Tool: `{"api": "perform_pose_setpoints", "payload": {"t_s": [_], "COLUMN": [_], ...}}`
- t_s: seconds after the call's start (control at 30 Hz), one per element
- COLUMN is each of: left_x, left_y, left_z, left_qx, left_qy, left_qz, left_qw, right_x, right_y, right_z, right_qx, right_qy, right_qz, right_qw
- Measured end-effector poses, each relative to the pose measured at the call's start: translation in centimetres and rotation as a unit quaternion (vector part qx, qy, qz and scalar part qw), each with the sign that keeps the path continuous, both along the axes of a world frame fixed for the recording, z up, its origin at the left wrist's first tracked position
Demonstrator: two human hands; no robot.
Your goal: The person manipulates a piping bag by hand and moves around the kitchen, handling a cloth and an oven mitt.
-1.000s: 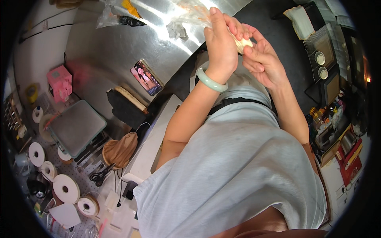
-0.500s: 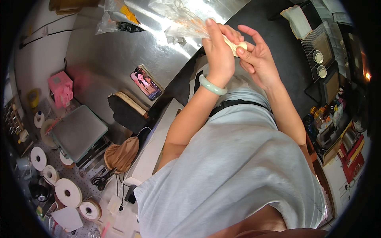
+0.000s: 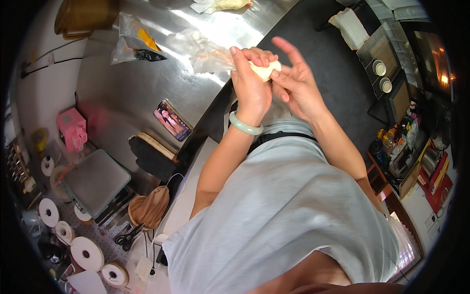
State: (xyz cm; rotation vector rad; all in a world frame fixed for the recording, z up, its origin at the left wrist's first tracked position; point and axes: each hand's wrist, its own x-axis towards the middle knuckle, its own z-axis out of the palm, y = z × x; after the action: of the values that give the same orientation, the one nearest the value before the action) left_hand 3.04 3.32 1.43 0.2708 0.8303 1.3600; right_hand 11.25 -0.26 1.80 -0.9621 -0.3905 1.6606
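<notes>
My left hand (image 3: 252, 81), with a pale green bangle at the wrist, is wrapped round a soft-looking pale yellow lump (image 3: 264, 71). A crumpled clear plastic bag (image 3: 208, 58) spreads out from the left thumb over the metal table; whether it also covers the lump I cannot tell. My right hand (image 3: 297, 81) pinches the lump's right end between thumb and lower fingers, its forefinger stretched upward. Both hands are raised in front of my body, near the table's edge.
The steel table (image 3: 122, 93) carries a phone (image 3: 172, 120), a plastic bag with yellow and black contents (image 3: 139, 41) and a pale yellow packet (image 3: 220, 5) at the far edge. White rolls (image 3: 87, 253) and black scissors (image 3: 128, 237) lie lower left. A wire rack (image 3: 377, 56) stands right.
Both hands have shifted left and slightly down in the picture, with the lump still between them. The pale yellow packet at the far edge has come into view.
</notes>
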Motion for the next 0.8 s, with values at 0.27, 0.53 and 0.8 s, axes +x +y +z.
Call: {"api": "perform_pose_setpoints", "payload": {"t_s": [0.27,0.53,0.8], "left_x": [-1.7,-1.1,-1.5], "left_y": [0.8,0.0,0.2], "left_z": [0.0,-0.4,-0.9], "left_qx": [0.017,0.084,0.06], "left_qy": [-0.107,0.044,0.031], "left_qz": [-0.088,-0.084,-0.049], "left_qw": [0.99,0.992,0.997], "right_x": [1.5,0.8,0.2], "right_y": [0.5,-0.5,0.4], "right_z": [0.7,-0.4,-0.4], "right_qx": [0.001,-0.043,-0.028], "right_qy": [-0.066,0.27,-0.066], "right_qz": [0.098,0.061,0.042], "right_qw": [0.993,0.96,0.997]}}
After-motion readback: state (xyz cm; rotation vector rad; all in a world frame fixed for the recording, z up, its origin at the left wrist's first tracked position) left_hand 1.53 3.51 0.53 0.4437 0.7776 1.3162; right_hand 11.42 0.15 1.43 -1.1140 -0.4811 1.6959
